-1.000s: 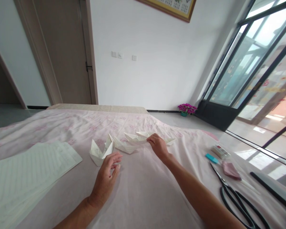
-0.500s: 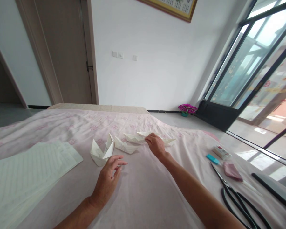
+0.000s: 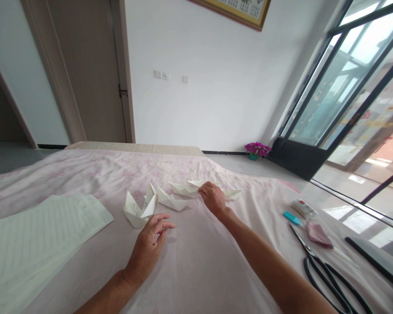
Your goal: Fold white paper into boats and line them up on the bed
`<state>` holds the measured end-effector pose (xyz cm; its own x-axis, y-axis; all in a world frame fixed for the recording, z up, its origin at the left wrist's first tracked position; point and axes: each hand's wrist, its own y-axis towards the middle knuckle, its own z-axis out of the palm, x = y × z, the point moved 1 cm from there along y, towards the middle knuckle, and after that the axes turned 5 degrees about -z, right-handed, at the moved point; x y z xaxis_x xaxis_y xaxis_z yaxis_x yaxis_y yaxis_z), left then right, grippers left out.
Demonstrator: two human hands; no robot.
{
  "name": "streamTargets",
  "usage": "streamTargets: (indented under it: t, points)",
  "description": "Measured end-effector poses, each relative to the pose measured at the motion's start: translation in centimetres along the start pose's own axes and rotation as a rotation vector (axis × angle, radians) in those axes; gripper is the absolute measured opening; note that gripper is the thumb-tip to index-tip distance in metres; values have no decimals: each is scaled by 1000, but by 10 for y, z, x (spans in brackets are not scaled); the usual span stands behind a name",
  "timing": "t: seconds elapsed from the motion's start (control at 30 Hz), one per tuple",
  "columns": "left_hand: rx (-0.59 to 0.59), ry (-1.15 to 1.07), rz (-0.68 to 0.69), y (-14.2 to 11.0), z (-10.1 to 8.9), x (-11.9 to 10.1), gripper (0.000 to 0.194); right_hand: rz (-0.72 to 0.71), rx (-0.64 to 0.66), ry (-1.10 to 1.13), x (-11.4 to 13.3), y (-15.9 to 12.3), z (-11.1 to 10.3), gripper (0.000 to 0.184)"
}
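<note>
Bed [image 3: 196,261] has a thin pink floral sheet, a bit wrinkly. Stack of lined paper [image 3: 36,235] sits unfolded on the left, so plenty looks left to fold. Four crisp white boats [image 3: 170,198] look done, lined up mid-bed. Right hand [image 3: 212,198] pinches one boat's tip; left hand [image 3: 149,244] rests loosely spread, holding nothing, beside the nearest.

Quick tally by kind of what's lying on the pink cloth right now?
Folded paper boats: 4
Stack of lined paper: 1
Scissors: 1
Blue eraser: 1
Small white box: 1
Pink pouch: 1
Total: 9
</note>
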<state>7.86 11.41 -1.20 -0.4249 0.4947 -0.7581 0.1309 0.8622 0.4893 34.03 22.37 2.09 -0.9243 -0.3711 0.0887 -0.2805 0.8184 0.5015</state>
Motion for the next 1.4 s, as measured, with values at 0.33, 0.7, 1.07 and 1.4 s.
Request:
streamTargets:
  t: [0.33,0.7,1.07,1.4]
  points:
    - [5,21,26,1,1,0,26,-8,3,-13,-3,3,1,18]
    - [5,40,43,1,-1,-4,26,-16,10,-24,-3,3,-2,16]
    - [15,38,45,1,-1,-4,25,-24,17,-32,-2,3,-4,16]
    - [22,23,70,1,1,-2,24,-22,21,-34,-2,2,-4,15]
